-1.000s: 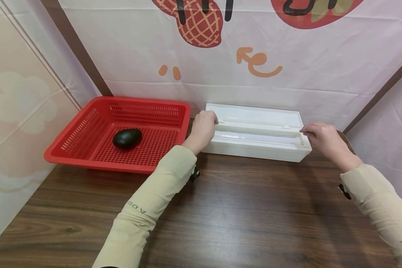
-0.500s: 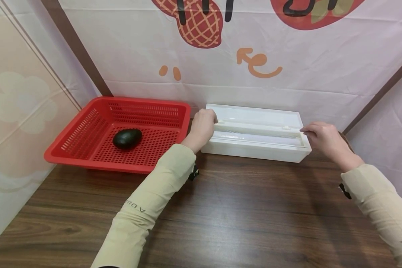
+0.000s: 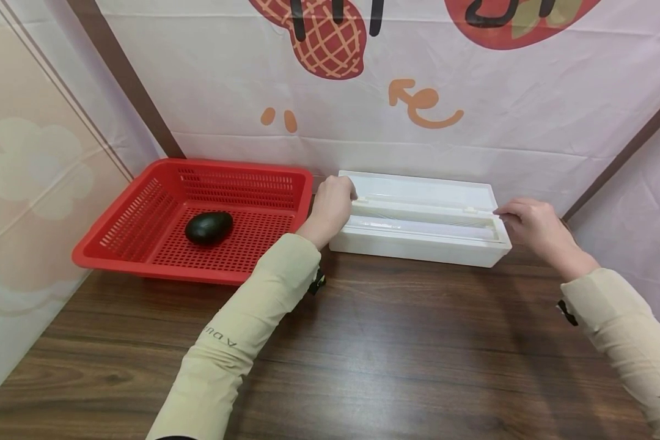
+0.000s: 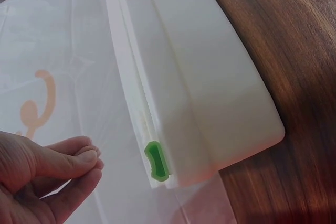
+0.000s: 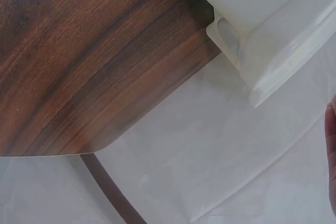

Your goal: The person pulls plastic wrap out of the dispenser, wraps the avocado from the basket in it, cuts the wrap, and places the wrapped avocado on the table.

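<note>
A long white plastic wrap dispenser [image 3: 418,249] lies by the back curtain with its lid [image 3: 418,189] tipped back. Inside it a roll of plastic wrap [image 3: 418,227] shows, with faint creases of clear film above it. My left hand [image 3: 332,205] is over the dispenser's left end, thumb and fingertips pinched together on the barely visible film. At the right end my right hand [image 3: 533,226] pinches the film's other corner between thumb and fingers. A green slider [image 4: 157,161] sits at the dispenser's end in the left wrist view. The right wrist view catches only an edge of the right hand.
A red plastic basket [image 3: 118,250] stands to the left of the dispenser, close to my left forearm. In it lies a dark, glossy oval vegetable or fruit [image 3: 209,228]. Printed curtains [image 3: 445,140] close off the back and sides of the wooden table [image 3: 418,342].
Both hands have risen very slightly, staying pinched at the two ends of the dispenser. The basket and dispenser look unmoved.
</note>
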### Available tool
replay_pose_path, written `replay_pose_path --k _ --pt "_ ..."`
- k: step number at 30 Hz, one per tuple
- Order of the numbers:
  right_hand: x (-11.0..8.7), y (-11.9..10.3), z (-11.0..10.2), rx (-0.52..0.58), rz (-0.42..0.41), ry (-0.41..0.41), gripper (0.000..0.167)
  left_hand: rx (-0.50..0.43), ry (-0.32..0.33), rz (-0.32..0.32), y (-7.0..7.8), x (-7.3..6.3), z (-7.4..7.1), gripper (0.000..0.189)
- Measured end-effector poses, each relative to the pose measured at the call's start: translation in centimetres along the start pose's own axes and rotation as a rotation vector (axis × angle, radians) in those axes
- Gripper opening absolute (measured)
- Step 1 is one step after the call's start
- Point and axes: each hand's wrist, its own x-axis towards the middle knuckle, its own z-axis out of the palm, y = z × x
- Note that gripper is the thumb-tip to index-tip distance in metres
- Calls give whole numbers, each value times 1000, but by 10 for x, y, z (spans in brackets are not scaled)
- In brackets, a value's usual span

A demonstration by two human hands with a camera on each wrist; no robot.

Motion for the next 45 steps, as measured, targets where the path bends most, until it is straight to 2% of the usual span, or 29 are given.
replay_pose_path --k 10,25,45 --pt "3 0 -2 13 0 -6 21 4 -13 -10 2 1 -4 28" --pt "6 -1 -5 5 6 4 21 16 -12 11 2 2 -7 27" --pt "11 -1 -9 -11 -40 33 20 45 -6 29 3 2 -13 28"
